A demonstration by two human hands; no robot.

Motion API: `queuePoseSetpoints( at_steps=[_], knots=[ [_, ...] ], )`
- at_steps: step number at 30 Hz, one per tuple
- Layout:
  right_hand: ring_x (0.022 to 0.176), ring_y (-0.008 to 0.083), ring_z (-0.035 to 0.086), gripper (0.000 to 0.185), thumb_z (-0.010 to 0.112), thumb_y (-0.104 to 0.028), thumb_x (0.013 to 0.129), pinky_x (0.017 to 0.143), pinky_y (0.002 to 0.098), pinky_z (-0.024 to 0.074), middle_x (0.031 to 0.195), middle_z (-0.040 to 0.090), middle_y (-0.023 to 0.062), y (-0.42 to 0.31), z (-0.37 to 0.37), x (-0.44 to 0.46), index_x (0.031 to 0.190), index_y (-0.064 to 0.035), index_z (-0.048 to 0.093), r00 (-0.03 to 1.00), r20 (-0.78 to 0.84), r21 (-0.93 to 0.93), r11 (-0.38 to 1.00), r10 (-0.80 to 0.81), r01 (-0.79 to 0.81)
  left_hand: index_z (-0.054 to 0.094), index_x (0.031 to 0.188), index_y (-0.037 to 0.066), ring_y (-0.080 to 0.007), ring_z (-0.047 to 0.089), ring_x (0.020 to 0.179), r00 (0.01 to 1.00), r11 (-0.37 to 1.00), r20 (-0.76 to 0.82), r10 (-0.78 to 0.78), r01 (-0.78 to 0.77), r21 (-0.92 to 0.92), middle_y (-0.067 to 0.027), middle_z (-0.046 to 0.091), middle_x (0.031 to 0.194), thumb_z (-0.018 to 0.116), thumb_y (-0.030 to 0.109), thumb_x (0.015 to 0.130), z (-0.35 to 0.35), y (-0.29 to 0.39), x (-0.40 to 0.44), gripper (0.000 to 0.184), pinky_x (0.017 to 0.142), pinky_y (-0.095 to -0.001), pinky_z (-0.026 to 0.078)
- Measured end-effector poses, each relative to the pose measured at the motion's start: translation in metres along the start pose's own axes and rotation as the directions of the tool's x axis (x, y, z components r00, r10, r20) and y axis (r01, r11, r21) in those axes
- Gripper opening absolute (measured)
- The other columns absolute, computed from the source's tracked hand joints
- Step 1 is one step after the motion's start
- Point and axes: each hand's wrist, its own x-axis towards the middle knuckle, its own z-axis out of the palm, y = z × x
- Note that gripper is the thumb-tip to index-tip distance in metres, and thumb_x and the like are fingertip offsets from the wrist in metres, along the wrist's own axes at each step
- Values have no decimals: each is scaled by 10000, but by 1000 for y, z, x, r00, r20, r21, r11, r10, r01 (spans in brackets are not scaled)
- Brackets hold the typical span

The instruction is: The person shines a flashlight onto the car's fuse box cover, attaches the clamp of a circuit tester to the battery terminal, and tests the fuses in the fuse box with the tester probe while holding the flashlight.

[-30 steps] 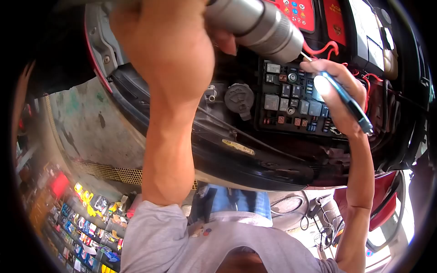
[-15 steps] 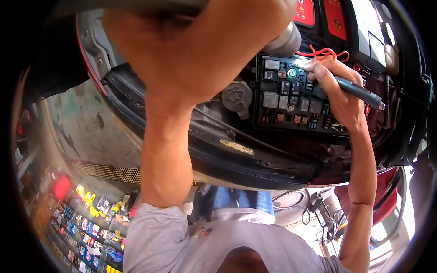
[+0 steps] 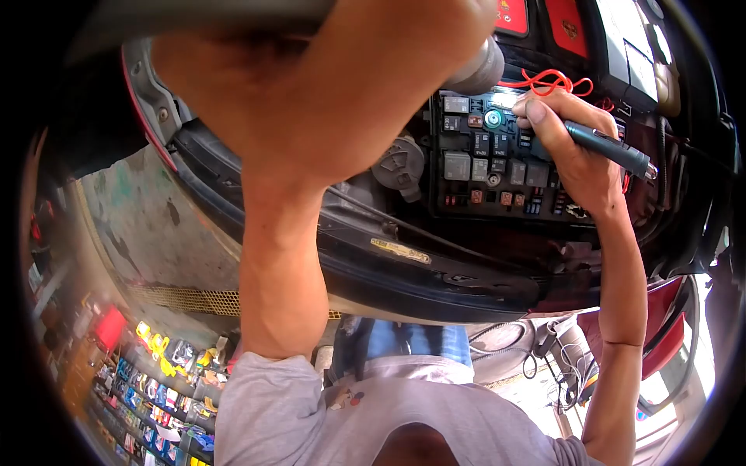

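My left hand (image 3: 326, 85), large and close to the camera, is closed round a grey cylindrical tool; its fingers are mostly hidden. The rounded front of the grey tool (image 3: 482, 71) shows past the hand, over the upper left corner of an open fuse box (image 3: 458, 186). Between the fingers of my right hand (image 3: 575, 144) is a dark penlight (image 3: 610, 147), its rear end pointing right. Those fingertips are pinched together at the box's upper edge, where a bright patch of light falls. A loose red wire (image 3: 553, 78) curls just above them.
A round black cap (image 3: 398, 167) lies left of the fuse box. Red labelled panels (image 3: 569, 27) and a black-and-white block (image 3: 628, 58) stand above. The car's dark front edge (image 3: 404, 287) crosses below. Shelves of colourful goods (image 3: 155, 388) are at lower left.
My left hand has swung right and now covers most of the grey tool. My right fingertips have drawn in at the box's top, and the penlight lies flatter. The red wire has shifted.
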Motion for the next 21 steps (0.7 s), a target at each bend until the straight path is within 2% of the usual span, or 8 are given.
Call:
queuePoseSetpoints(
  at_steps=[11, 17, 21],
  knots=[
    [675, 138, 589, 254, 713, -231, 943, 667, 288, 487, 738, 650, 78, -2, -1, 0, 916, 21, 729, 1000, 5, -46, 999, -16, 16, 670, 919, -16, -195, 637, 598, 999, 1000, -48, -10, 10, -14, -130, 692, 863, 664, 195, 894, -2, 4, 0, 212, 463, -294, 489],
    [681, 179, 626, 216, 720, -199, 915, 688, 291, 514, 737, 657, 95, -3, 1, 1, 891, 15, 718, 995, 2, -61, 993, -102, 102, 669, 916, -18, -193, 637, 596, 998, 999, -54, -27, 25, -25, -128, 692, 856, 665, 189, 893, -3, 4, 1, 208, 465, -294, 490],
    [648, 190, 628, 209, 724, -198, 905, 669, 294, 521, 729, 656, 91, -5, 2, 1, 879, 9, 713, 995, -13, -103, 990, -102, 100, 669, 914, -19, -193, 637, 594, 998, 999, -54, -34, 33, -29, -127, 692, 852, 666, 185, 893, -4, 7, 1, 205, 466, -294, 491]
  ],
)
